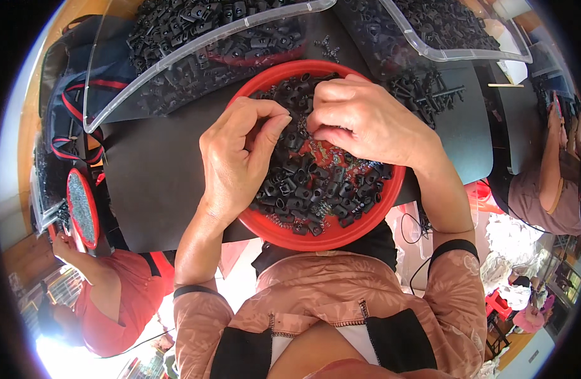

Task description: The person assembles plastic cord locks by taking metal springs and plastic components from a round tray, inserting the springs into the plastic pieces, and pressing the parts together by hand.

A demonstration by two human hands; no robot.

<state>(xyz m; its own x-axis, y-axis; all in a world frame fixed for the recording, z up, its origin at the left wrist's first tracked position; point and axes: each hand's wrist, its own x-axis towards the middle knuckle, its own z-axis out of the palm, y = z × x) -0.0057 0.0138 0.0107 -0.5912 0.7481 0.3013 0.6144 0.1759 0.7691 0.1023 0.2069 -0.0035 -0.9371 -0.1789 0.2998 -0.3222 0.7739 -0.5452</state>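
Over a round red basin [303,242] both my hands work close together. The basin holds many small black plastic cord-lock pieces [295,183] mixed with thin metal springs [325,208]. My left hand [235,151] is closed in a pinch, thumb and index tips pressed together above the pieces; anything between them is too small to make out. My right hand [372,123] is curled with its fingertips down among the pieces near the middle, and its fingers hide what they grip.
Clear plastic bins [240,25] full of black pieces stand at the far side, left and right. Black stem-like parts [429,95] lie right of the basin on the dark table [151,183]. Co-workers sit at left [120,297] and right [539,196].
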